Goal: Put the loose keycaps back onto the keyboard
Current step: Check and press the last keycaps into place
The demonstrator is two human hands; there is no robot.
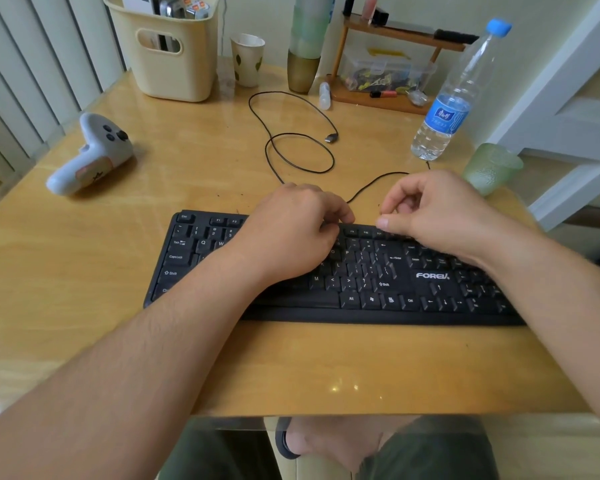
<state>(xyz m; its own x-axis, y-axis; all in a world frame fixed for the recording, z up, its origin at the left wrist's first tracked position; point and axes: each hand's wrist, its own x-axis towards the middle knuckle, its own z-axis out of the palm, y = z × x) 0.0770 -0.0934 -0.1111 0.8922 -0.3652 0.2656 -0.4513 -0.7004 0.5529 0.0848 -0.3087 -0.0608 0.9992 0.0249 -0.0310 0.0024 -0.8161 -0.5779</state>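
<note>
Wooden table (84, 306): bare strip before black keyboard (361, 289), near front edge. Left hand (291, 226) and right hand (437, 216) curled over function row; grasp contents indiscernible. Cable (291, 150) behind

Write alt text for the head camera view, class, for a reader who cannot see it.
A person's left hand and right hand, fingers curled, work over the top rows of a black keyboard on a wooden table. No loose keycap is plainly visible. Behind lie a coiled cable, a water bottle and a white controller.
</note>
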